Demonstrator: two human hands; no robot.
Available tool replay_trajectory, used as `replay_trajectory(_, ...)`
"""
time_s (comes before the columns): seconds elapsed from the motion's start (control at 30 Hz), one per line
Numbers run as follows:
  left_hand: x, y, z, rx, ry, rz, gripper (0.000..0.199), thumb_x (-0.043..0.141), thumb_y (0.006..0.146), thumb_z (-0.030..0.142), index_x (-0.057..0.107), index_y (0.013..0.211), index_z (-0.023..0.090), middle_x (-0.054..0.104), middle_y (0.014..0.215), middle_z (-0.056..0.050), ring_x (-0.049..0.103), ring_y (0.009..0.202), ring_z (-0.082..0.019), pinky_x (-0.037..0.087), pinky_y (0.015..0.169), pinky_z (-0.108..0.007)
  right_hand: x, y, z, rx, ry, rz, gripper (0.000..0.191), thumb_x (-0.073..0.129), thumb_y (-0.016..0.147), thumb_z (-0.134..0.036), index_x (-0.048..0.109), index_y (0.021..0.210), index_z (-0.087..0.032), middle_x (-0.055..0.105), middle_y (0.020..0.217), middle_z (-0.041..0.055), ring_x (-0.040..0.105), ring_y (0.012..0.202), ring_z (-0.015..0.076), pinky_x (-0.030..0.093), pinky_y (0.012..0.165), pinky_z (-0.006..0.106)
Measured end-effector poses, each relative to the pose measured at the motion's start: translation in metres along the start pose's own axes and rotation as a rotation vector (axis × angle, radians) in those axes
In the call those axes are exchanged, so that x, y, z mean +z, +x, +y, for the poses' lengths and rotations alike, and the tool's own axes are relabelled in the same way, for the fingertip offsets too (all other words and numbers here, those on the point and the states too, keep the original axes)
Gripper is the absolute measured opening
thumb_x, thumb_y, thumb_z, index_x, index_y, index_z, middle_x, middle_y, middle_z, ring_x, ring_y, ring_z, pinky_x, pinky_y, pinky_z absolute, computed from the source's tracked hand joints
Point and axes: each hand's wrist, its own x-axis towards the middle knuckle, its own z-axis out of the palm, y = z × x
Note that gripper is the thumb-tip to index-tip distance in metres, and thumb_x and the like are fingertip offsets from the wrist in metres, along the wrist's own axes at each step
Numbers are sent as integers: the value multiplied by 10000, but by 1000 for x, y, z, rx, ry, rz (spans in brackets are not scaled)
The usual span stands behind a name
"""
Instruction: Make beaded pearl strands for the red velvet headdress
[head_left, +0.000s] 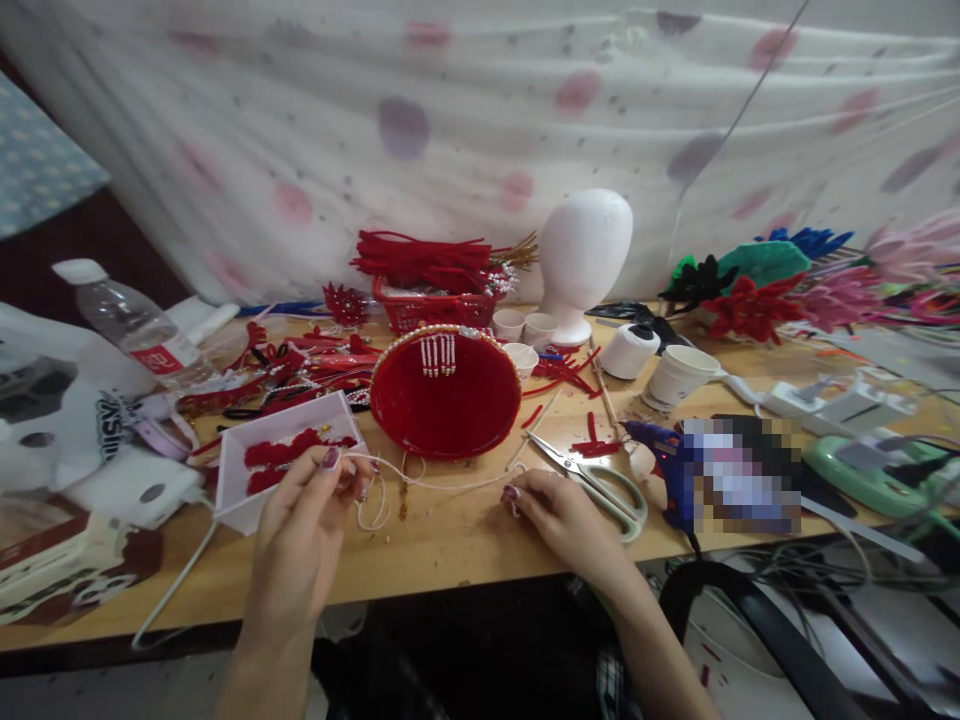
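White string (pixel 431 486) spans from left hand (pixel 304 520) to right hand (pixel 559 515) over surface (pixel 442 555), on near side of red bowl-shaped piece (pixel 446 410). Long axis runs left to right, sagging slightly; loop dangles by left hand. Both hands pinch string, thumbs against fingers. Scissors (pixel 576 467) just beside right hand.

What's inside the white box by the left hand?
The white box holds fuzzy red pieces, with a few small gold-coloured bits toward its far side. The left hand covers its near right part, so anything there is hidden.
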Motion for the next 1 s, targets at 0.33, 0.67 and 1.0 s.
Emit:
replay_trajectory(0.33, 7, 3, 1, 11, -12, -38, 116, 797, 790, 281, 738, 728, 204, 717, 760, 2, 629, 721, -132, 526, 656, -204, -37, -37, 13, 52, -463, 197, 231, 493, 973, -231, 713, 1034, -197, 731, 1081, 148, 669, 964, 319, 498, 831, 453)
replay_trajectory(0.67, -6, 14, 12, 113, 59, -133, 137, 831, 773, 355, 764, 735, 241, 753, 819, 6, 670, 892, -181, 516, 870, -255, -54, -40, 34, 116, -766, 136, 136, 471, 823, -87, 536, 842, -205, 664, 739, 83, 637, 703, 269, 420, 635, 345)
replay_trajectory(1.0, 3, 4, 15, -31, -3, -104, 149, 853, 736, 366, 760, 750, 250, 762, 786, 27, 694, 900, -186, 493, 939, -285, -63, -44, 24, 125, -692, 150, 118, 453, 884, -166, 474, 794, -239, 691, 758, 77, 677, 699, 260, 453, 627, 331)
